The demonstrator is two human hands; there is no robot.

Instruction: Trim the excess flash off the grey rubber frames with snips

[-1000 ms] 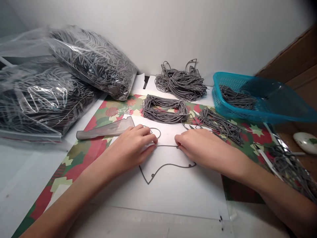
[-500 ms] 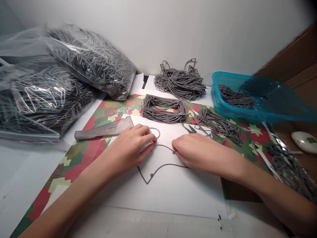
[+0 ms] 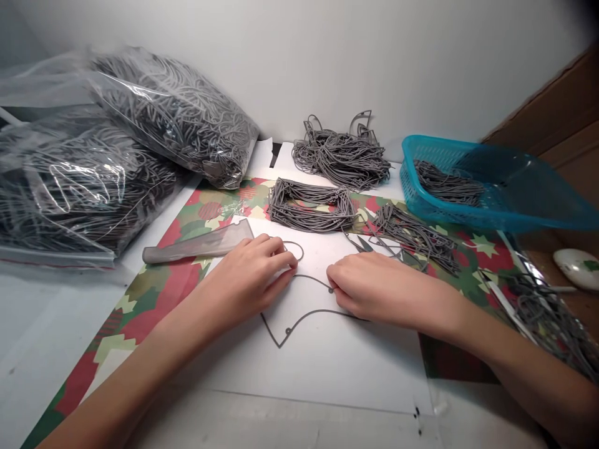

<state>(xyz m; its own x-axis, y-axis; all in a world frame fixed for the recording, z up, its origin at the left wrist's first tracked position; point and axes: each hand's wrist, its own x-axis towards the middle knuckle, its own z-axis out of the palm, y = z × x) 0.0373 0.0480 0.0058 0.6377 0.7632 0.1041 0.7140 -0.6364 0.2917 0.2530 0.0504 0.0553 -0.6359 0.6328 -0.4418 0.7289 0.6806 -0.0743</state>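
Observation:
A thin grey rubber gasket loop (image 3: 299, 318) lies flat on a white sheet (image 3: 327, 362) in front of me. My left hand (image 3: 243, 277) rests palm down on the loop's left side, fingertips pinched on the cord near its top. My right hand (image 3: 374, 287) lies on the loop's right side, fingers curled and pinching the cord at a small lug. The two hands' fingertips are a short gap apart.
A neat stack of grey gaskets (image 3: 311, 206), a tangled pile (image 3: 341, 156) and a loose bundle (image 3: 416, 234) lie beyond the hands. A blue basket (image 3: 496, 206) with more gaskets stands right. Two clear bags (image 3: 173, 112) of gaskets fill the left. A grey flat tool (image 3: 196, 244) lies by my left hand.
My right hand has slid left along the cord and drawn it inward, so the loop's right part is now under the hand. The left hand stays put.

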